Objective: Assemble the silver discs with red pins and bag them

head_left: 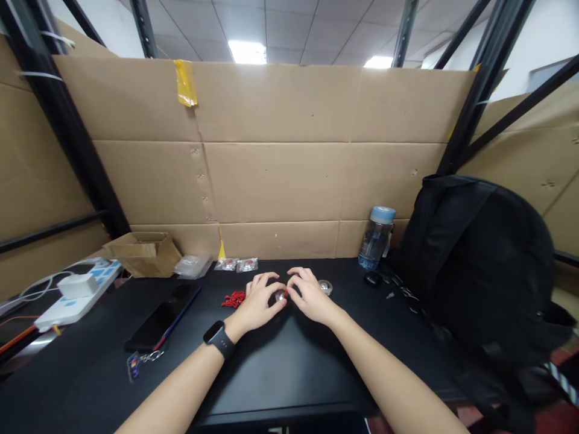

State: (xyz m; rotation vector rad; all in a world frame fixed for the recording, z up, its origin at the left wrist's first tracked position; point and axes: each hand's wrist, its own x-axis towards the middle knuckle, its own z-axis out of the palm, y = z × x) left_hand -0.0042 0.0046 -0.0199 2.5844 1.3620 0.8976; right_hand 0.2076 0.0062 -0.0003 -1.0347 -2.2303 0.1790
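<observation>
Close together over the middle of the table are my left hand (259, 302) and my right hand (311, 296). A small clear round piece (280, 296) shows between the curled thumb and forefinger of my left hand. At its right edge is a small red bit (286, 293), by the pinched fingertips of my right hand; its exact kind is too small to tell. Just left of my left hand lies a pile of small red pieces (233, 299). A round clear-and-silver dish-like piece (325, 287) rests beside the right hand's knuckles.
Two small clear packets (237, 264) lie at the back. To the left are a phone (163, 317) with a keychain, a paper bag (145, 254), a plastic bag (192, 266) and a power strip (84, 295). A water bottle (376, 238) and black backpack (479, 265) stand right.
</observation>
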